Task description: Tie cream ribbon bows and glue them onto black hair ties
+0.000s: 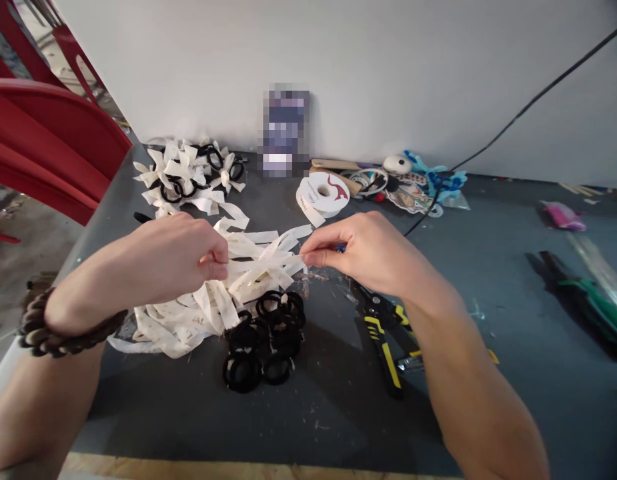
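Note:
A strip of white ribbon is stretched between my two hands. My left hand is closed on its left end, and my right hand pinches the other end between thumb and fingertips. Beneath them lies a loose heap of cut white ribbon strips, some with printing. Just in front of the heap, several black hair ties sit in a cluster. Farther back on the left is a pile of black hair ties with white ribbon bows. A ribbon spool lies behind my right hand.
Yellow-and-black pliers lie beside my right forearm. Green-handled pliers and a pink item are at the right. A phone, blurred, leans on the wall. Assorted trinkets line the back. A red chair stands left of the table.

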A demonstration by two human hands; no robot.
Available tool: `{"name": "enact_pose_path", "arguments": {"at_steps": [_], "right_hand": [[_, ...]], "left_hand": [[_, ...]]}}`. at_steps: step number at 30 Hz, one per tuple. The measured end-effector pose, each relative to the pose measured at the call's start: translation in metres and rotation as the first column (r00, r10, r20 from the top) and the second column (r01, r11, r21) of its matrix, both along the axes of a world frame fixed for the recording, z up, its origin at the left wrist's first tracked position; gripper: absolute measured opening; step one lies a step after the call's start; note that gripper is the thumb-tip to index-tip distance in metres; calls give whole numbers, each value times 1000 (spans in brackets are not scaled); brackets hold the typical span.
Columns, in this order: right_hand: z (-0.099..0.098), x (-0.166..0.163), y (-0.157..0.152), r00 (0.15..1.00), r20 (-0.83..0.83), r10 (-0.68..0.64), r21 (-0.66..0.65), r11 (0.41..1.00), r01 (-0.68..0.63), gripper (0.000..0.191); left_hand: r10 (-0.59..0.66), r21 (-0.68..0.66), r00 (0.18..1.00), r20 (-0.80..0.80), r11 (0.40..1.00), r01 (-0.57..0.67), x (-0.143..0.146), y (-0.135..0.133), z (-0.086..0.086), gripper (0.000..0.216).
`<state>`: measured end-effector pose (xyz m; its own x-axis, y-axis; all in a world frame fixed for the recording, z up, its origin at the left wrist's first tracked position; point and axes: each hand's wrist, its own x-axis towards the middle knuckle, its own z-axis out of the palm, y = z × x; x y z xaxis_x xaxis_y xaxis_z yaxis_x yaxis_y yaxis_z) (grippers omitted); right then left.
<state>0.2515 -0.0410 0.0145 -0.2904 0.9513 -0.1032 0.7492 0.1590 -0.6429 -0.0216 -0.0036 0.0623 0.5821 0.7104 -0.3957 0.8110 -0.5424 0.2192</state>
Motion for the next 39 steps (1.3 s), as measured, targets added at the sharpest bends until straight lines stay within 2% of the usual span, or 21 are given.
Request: {"name": "enact_pose_path", "arguments": {"at_steps": [3, 6, 8, 10, 14, 17, 22, 25, 27, 29, 32, 36, 37, 39], "right_hand": [[0, -2, 0, 998, 59, -9, -11, 1000, 9, 9], [1, -8, 0, 979, 193, -70, -12, 997, 74, 10], [2, -11, 0, 952, 286, -108, -7, 993, 115, 12], [1, -12, 2, 946, 306, -112, -9, 993, 120, 12], [-6, -10, 5, 992, 107, -60, -27, 998, 63, 10], [-12, -10, 5, 998, -39, -48, -25, 999, 47, 8], [-13, -18, 3, 988, -151, 17, -107, 994, -33, 21], [-11, -20, 1, 972, -223, 76, -138, 984, -109, 24], [-9, -20, 0, 958, -265, 108, -126, 981, -145, 22], [-6, -19, -1, 946, -298, 131, -107, 980, -170, 20], [-2, -15, -3, 926, -340, 166, -115, 970, -215, 13], [-5, -3, 3, 900, -381, 213, -211, 928, -309, 8], [-8, 2, 6, 886, -410, 217, -220, 919, -328, 7], [-15, 9, 12, 802, -537, 260, -163, 901, -401, 7]], "left_hand": [[-9, 32, 1000, -4, 999, 9, 0, 0, -4, 20], [-19, 8, 1000, -12, 1000, 19, -2, 1, -5, 23], [-22, -12, 999, 27, 1000, 22, -4, 1, -3, 25], [-15, -26, 995, 102, 999, 18, -5, 1, 0, 25], [-10, -103, 962, 273, 994, 40, -5, -1, 9, 25], [-62, -188, 897, 439, 969, 159, -1, -3, 12, 21], [-138, -257, 745, 652, 885, 389, 5, 2, 9, 22], [-182, -331, 681, 709, 767, 549, 4, 10, 5, 22], [-179, -371, 662, 727, 709, 599, 2, 14, 3, 21], [-155, -404, 669, 727, 692, 599, 0, 14, 2, 21], [-83, -448, 683, 725, 697, 560, -1, 12, 2, 30], [-86, -506, 734, 673, 671, 543, 2, 6, 7, 25], [-78, -509, 764, 641, 702, 498, 3, 4, 9, 20], [32, -479, 805, 592, 818, 320, 7, 0, 15, 15]]}}
